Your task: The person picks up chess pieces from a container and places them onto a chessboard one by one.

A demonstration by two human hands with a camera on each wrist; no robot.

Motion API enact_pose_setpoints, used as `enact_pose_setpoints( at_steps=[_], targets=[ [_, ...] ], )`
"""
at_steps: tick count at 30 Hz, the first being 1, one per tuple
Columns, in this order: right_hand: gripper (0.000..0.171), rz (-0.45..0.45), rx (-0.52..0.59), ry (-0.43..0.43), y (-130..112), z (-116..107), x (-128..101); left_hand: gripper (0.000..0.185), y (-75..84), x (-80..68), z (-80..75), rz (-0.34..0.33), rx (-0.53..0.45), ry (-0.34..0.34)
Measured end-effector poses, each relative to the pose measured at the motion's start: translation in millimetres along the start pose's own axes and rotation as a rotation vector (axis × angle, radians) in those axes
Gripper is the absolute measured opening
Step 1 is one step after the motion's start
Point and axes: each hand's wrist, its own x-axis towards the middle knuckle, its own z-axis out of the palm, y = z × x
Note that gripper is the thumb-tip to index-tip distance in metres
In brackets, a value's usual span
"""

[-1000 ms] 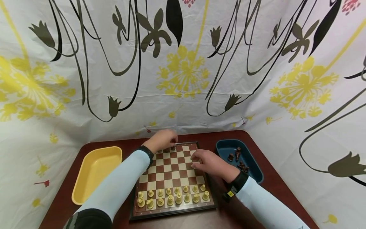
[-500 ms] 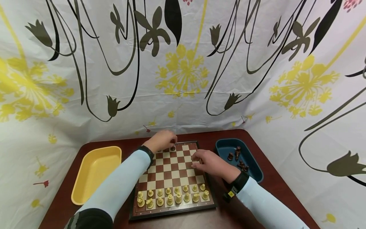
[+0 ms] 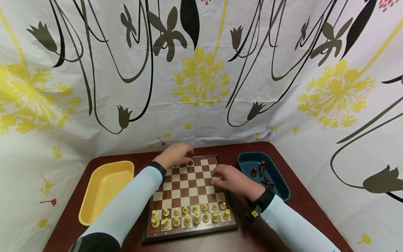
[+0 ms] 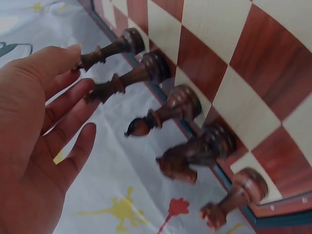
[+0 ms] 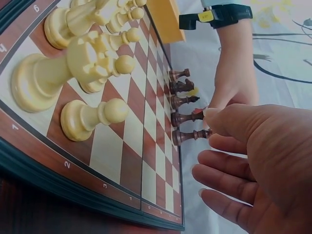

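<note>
My left hand (image 3: 176, 154) hovers at the far edge of the chessboard (image 3: 189, 183), fingers loosely spread. In the left wrist view its thumb and fingertips are close beside the tops of two tall dark chess pieces (image 4: 119, 84); whether they touch cannot be told. A dark bishop (image 4: 181, 105), a dark knight (image 4: 195, 151) and a dark rook (image 4: 239, 195) stand in the same row. Over the board's right edge my right hand (image 3: 233, 178) stays relaxed, fingers slightly bent around nothing. Cream pieces (image 3: 196, 218) fill the two nearest rows.
To the right of the board sits a blue tray (image 3: 248, 161) with several dark chess pieces (image 3: 262, 168) in it. A yellow tray (image 3: 105, 189) lies to the left, with nothing visible inside. Patterned cloth (image 3: 201, 129) hangs behind the table.
My left hand has drawn slightly leftward from the tall dark piece at the far edge, which stays standing on its square. The right hand keeps its place.
</note>
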Motion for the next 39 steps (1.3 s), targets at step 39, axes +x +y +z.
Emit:
enact_pose_setpoints(
  at_steps=[39],
  targets=[
    [0.027,0.118,-0.077,0.033,44,-41,-48,0.049,-41.0,-214.0,-10.1,-0.145,-0.125,0.221]
  ],
)
